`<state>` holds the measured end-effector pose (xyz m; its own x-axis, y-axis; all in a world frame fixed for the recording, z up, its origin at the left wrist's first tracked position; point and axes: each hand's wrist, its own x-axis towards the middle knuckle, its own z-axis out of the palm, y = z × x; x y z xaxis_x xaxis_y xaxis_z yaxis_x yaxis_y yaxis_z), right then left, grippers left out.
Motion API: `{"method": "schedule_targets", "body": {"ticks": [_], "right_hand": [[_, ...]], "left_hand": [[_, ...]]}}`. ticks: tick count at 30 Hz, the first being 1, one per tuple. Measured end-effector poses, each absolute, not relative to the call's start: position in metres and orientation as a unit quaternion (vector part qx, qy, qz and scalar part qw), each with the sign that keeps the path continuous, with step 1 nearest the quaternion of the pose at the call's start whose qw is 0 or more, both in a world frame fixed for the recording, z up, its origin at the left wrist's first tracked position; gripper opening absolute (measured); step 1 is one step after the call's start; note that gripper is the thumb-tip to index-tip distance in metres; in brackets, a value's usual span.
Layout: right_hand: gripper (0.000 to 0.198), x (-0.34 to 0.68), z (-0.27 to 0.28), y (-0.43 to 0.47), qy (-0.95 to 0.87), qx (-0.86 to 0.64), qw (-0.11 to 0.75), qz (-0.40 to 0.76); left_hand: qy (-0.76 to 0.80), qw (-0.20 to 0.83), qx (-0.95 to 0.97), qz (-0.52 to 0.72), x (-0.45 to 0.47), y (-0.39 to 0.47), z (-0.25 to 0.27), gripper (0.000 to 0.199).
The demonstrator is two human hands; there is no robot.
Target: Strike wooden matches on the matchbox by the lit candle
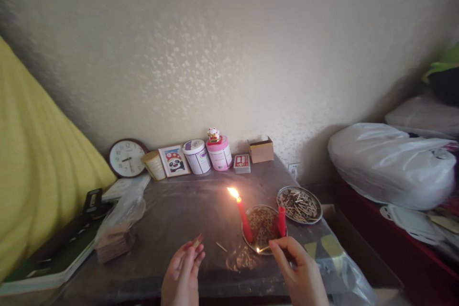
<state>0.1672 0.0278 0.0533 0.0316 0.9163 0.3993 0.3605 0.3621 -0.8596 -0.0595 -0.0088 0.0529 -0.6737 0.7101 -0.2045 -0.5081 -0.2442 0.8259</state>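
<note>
**Red candles and a lit match over a metal dish**

Flame-tipped, a thin match (263,249) is pinched between the fingertips of the right hand (299,272) at lower centre-right of the frame, its burning end held over the rim of a round metal dish (251,241). A small matchbox (196,242) is gripped by the closed fingers of the left hand (182,272), lower centre. A tall red candle (244,217), lit and tilted, and a short red candle (282,221) are seen at the dish. A second dish (299,204) of spent matches is placed just behind, right. One loose match (221,247) lies on the dark table (186,210).
</note>
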Motion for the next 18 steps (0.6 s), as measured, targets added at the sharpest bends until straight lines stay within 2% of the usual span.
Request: {"method": "schedule_targets", "body": {"ticks": [18], "right_hand": [[0.032, 0.165, 0.058, 0.027, -0.673, -0.487, 0.506, 0.231]], "left_hand": [[0.469, 0.395, 0.082, 0.786, -0.055, -0.010, 0.063, 0.057]]}}
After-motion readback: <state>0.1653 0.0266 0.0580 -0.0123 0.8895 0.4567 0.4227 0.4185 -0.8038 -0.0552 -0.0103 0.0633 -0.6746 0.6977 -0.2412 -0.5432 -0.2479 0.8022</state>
